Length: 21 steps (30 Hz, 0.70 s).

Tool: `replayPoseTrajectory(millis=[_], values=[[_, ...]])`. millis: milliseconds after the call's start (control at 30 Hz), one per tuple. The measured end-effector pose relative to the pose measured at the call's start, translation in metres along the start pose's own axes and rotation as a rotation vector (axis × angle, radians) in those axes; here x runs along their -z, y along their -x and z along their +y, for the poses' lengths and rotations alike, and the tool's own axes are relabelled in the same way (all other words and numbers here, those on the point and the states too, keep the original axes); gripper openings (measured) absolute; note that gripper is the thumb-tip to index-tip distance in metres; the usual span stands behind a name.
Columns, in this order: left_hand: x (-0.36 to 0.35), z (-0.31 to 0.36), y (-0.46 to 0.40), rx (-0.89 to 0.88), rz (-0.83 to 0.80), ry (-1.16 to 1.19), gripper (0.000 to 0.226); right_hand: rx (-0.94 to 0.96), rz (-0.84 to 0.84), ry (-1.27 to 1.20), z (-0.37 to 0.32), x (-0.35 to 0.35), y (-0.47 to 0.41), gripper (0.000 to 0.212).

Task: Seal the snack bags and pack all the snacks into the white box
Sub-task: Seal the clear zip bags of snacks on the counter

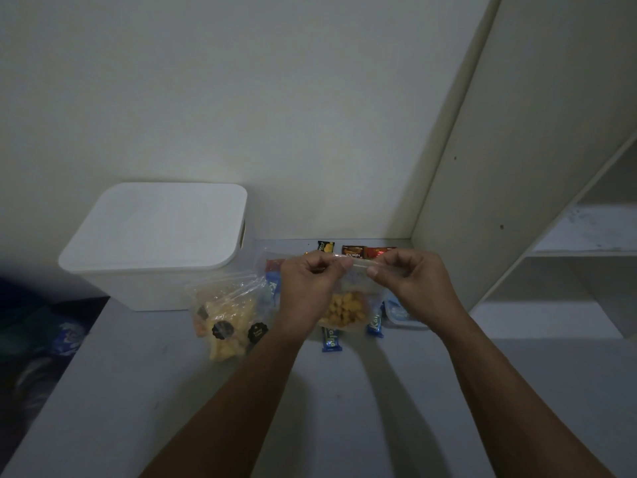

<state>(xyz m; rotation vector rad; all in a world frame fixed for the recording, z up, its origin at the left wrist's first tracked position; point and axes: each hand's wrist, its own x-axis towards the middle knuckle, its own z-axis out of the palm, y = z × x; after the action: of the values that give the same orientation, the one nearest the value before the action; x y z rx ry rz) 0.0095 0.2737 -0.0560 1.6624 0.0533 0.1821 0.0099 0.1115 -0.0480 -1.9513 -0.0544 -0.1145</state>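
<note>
Both hands' grip pinches snack bag (344, 310) top

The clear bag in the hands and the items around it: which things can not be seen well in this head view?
- Clear bag: its top strip lies under the left hand and right hand; sealed or not, unclear.
- White box: lid hides the inside.
- Small packets behind the hands: partly covered, print too small.

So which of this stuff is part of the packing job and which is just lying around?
Job: held bag, both hands, second bag, blue bars, small packets, white box.
Lying about: shelves, dark cloth.
</note>
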Motion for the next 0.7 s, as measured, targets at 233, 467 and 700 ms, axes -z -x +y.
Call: replayPoseTrajectory(millis=[233,467,700], values=[[0.004,-0.002,-0.002,0.023,-0.019,0.019,0.006,-0.012,0.038,-0.002,-0.004,0.005,-0.001,0.001],[0.011,-0.005,-0.010,0.024,0.025,0.083,0.014,-0.010,0.117,-0.099,-0.001,0.011,-0.005,0.010],[0.011,-0.014,-0.012,0.056,0.155,0.023,0.021,0.011,0.199,-0.083,-0.001,0.000,-0.002,0.013]])
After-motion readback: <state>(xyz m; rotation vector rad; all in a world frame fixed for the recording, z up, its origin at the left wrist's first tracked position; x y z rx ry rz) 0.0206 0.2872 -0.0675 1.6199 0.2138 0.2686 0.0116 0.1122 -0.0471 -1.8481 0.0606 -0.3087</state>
